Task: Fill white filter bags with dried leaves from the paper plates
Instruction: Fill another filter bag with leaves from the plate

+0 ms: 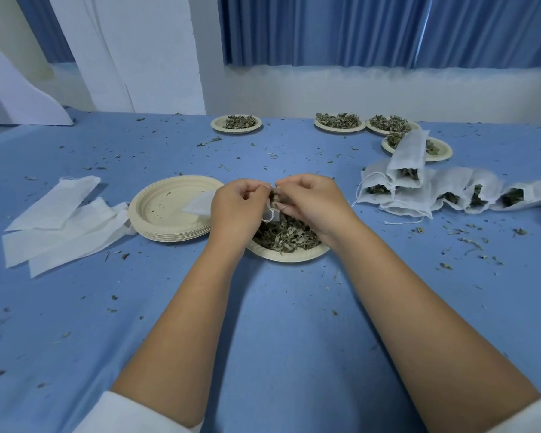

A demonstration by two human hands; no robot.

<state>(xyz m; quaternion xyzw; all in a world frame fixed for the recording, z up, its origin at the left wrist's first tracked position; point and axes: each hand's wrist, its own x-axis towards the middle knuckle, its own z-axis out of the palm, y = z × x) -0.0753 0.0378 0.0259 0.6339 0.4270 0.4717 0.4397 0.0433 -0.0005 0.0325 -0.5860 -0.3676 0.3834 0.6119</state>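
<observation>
Pushing leaves into a bag looks like the step in hand. Nearest, a paper plate (289, 257) of dried leaves (285, 235) sits on the blue table (263, 307) under both hands. The left hand (236, 201) pinches the mouth of a white filter bag (199, 205), which trails left over a stack of empty plates (166, 201). The right hand (306, 198), fingers curled, pinches a tuft of leaves at that mouth. Holding the opening wide above the plate should let spills drop back. Beyond, to the right, lie filled bags (409, 151), and farther off, more leaf plates (236, 130).
</observation>
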